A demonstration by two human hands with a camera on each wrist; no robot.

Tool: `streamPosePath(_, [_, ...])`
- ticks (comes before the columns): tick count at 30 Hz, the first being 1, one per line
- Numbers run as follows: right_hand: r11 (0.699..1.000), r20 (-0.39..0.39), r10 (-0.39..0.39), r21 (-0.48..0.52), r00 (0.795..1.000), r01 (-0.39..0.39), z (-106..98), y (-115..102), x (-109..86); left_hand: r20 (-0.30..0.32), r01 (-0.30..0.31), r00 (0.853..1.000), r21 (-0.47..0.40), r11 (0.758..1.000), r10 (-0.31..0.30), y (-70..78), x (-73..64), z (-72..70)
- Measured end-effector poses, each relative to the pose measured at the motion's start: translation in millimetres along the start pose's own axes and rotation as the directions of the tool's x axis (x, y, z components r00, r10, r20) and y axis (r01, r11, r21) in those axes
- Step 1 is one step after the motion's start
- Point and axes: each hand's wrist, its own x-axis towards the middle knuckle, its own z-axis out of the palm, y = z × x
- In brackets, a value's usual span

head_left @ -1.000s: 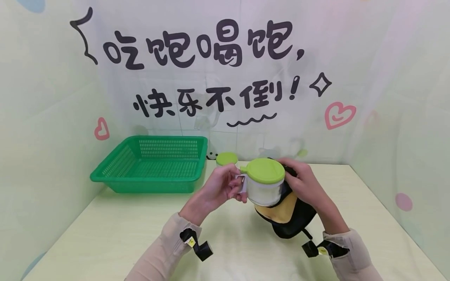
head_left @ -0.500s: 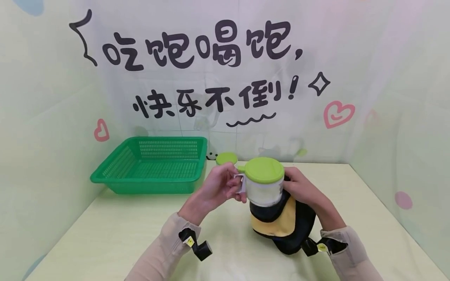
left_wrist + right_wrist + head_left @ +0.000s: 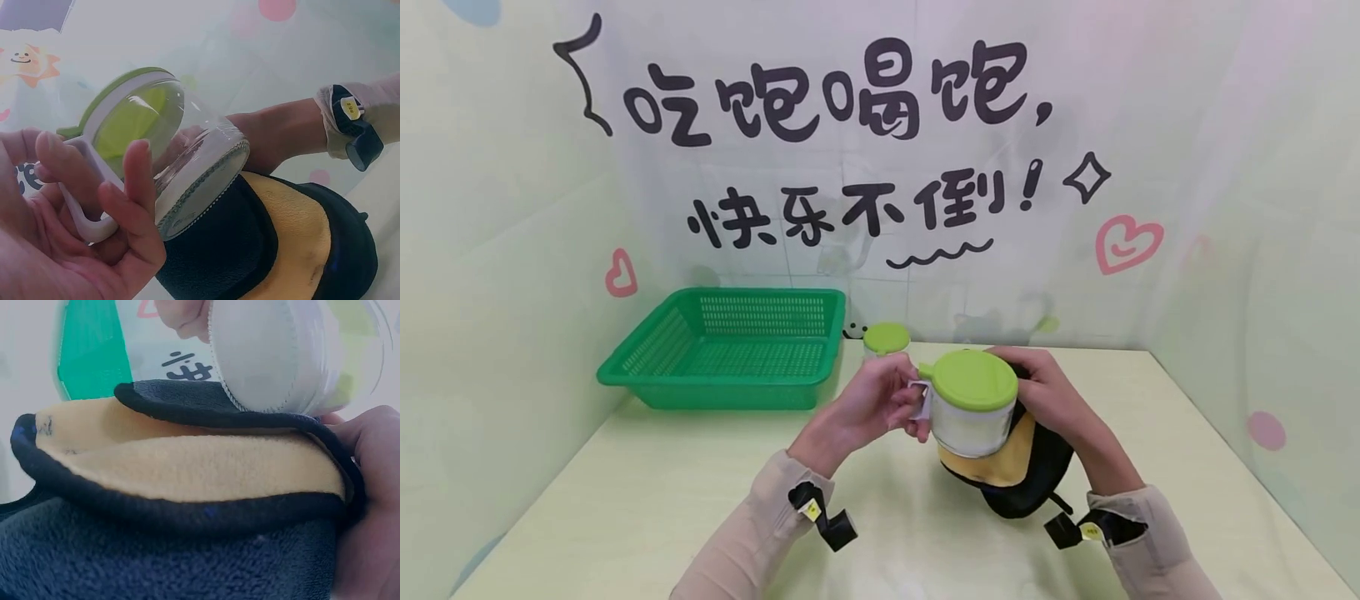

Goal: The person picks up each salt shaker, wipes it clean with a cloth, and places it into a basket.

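Observation:
In the head view my left hand (image 3: 883,396) holds a clear glass jar (image 3: 973,427) by its white handle (image 3: 90,215), fingers curled round it. The jar has a green lid (image 3: 976,381) and is raised above the table, tilted. My right hand (image 3: 1051,392) grips a folded cloth (image 3: 1037,467), dark outside, tan inside, with black edging. In the right wrist view a fold of the cloth (image 3: 187,403) lies against the jar's base. The right fingers are partly hidden behind the jar and the cloth.
A green plastic basket (image 3: 722,396) stands at the back left of the pale table (image 3: 700,492). Beside it at the back is a second green-lidded jar (image 3: 887,337), partly covered by my left hand. A printed curtain (image 3: 880,292) closes off the back.
The jar has come slightly right and down since half a second ago. The cloth's lower end swung down, then back up, while the right hand kept hold of it beside the jar.

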Motion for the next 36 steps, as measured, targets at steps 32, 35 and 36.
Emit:
streamPosePath(32, [0.922,0.351,-0.116,0.387,0.929,-0.031,2.4,7.0,6.2,0.235,0.098,0.969,-0.066,0.993,-0.08,-11.1,9.4,4.2])
streamPosePath(35, [0.926,0.348,-0.099,0.376,0.932,-0.042,0.3,7.2,6.0,0.222,0.092,0.972,-0.046,0.995,-0.079,-10.4,9.9,4.7])
streamPosePath(36, [0.93,0.345,-0.088,0.365,0.935,-0.047,-0.7,7.4,5.6,0.218,0.091,0.973,-0.043,0.995,-0.079,-10.1,10.2,4.8])
